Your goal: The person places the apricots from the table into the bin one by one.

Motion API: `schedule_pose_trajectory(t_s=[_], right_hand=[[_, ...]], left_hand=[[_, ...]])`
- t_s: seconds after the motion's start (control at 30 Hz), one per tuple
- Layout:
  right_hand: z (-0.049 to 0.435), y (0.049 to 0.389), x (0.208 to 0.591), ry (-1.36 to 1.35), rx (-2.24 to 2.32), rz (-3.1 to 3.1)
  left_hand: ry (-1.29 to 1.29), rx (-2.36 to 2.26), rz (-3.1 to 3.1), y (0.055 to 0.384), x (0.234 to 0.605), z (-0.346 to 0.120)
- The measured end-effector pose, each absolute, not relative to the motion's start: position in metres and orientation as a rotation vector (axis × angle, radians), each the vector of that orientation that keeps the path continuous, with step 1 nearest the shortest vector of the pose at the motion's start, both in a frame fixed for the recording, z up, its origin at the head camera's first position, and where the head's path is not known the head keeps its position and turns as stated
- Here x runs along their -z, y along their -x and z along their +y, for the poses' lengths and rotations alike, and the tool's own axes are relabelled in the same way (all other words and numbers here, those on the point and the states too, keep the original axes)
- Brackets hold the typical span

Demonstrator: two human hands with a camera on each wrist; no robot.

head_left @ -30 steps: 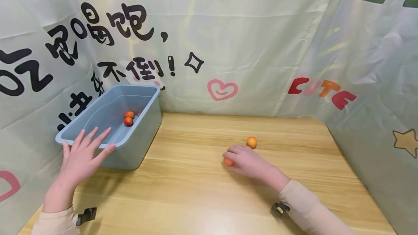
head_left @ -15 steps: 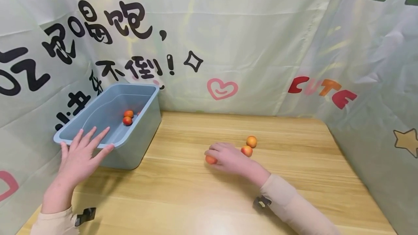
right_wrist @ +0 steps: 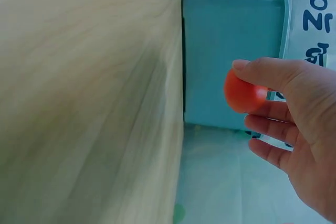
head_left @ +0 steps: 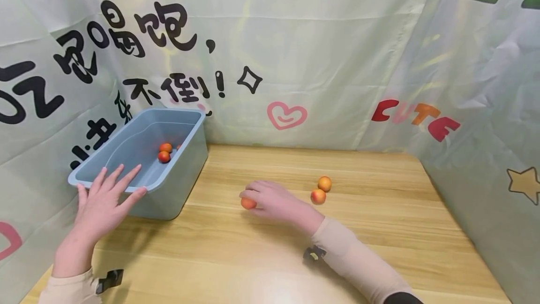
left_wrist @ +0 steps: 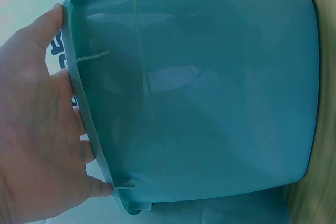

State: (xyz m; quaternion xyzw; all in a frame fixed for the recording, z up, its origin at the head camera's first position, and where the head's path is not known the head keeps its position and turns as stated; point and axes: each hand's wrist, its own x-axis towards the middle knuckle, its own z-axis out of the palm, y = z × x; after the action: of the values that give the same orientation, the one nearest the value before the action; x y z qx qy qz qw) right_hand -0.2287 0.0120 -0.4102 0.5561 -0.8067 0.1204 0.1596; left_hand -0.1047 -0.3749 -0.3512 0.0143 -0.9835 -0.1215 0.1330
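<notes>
My right hand [head_left: 274, 201] holds a small round orange-red fruit [head_left: 248, 203] above the table, left of centre. In the right wrist view, the thumb and fingers pinch this fruit [right_wrist: 242, 92], with the other fingers loosely bent beneath. My left hand [head_left: 105, 201] lies with spread, straight fingers over the near rim of a blue plastic bin [head_left: 185, 186]. In the left wrist view, the fingertips touch the rim of the bin [left_wrist: 226, 87]. Inside it sit several red-orange fruits [head_left: 164, 156], one partly hidden by the wall.
Two more orange fruits, one yellower [head_left: 324, 183] and one redder [head_left: 318, 196], rest close together on the wooden table [head_left: 379, 210], right of the right hand. A pale printed cloth [head_left: 329, 60] hangs around the back and sides of the table. The bin stands at the left.
My right hand has moved left across the table with the fruit, toward the bin. The redder fruit on the table has come into view behind it. My left hand stays at the rim.
</notes>
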Motion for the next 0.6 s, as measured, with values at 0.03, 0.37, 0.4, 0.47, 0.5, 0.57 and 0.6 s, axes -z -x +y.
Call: schedule_pose_trajectory(t_s=[0.03,0.37,0.4,0.47,0.5,0.57,0.6], right_hand=[[0.010,0.229,0.409,-1.591,-0.349,-2.304],[-0.018,0.235,0.395,-1.583,-0.372,-2.290],[-0.022,0.235,0.393,-1.583,-0.370,-2.290],[-0.029,0.237,0.389,-1.584,-0.364,-2.290],[-0.032,0.238,0.388,-1.587,-0.363,-2.286],[-0.038,0.241,0.385,-1.595,-0.374,-2.272],[-0.041,0.242,0.383,-1.597,-0.381,-2.264]], left_hand=[[-0.039,0.354,-2.853,0.105,0.352,-0.375],[-0.041,0.350,-2.861,0.105,0.354,-0.375],[-0.042,0.348,-2.861,0.105,0.354,-0.375],[-0.041,0.347,-2.861,0.105,0.353,-0.375],[-0.040,0.347,-2.862,0.105,0.353,-0.375],[-0.036,0.348,-2.863,0.106,0.353,-0.375],[-0.035,0.347,-2.863,0.106,0.353,-0.375]])
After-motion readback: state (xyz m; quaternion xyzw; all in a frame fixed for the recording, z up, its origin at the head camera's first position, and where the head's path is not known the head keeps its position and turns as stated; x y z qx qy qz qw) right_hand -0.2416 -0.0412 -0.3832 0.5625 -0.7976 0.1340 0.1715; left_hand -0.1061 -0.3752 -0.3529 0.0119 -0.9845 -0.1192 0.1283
